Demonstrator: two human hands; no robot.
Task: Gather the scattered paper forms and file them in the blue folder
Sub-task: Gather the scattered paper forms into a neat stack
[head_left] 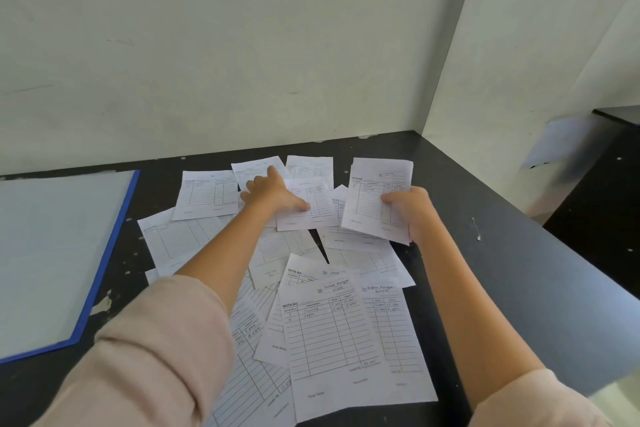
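Note:
Several white printed forms lie scattered and overlapping on the dark table. My right hand grips a small stack of forms, held tilted up above the pile at the right. My left hand reaches forward with fingers spread flat and rests on the forms at the far side of the pile. The blue folder lies open on the table at the left, its pale inside facing up and a blue edge along its right side.
A pale wall rises right behind the table, and a side panel closes the right corner. A second dark surface stands beyond it at the right, with a blurred pale sheet near it. The table's right edge runs diagonally.

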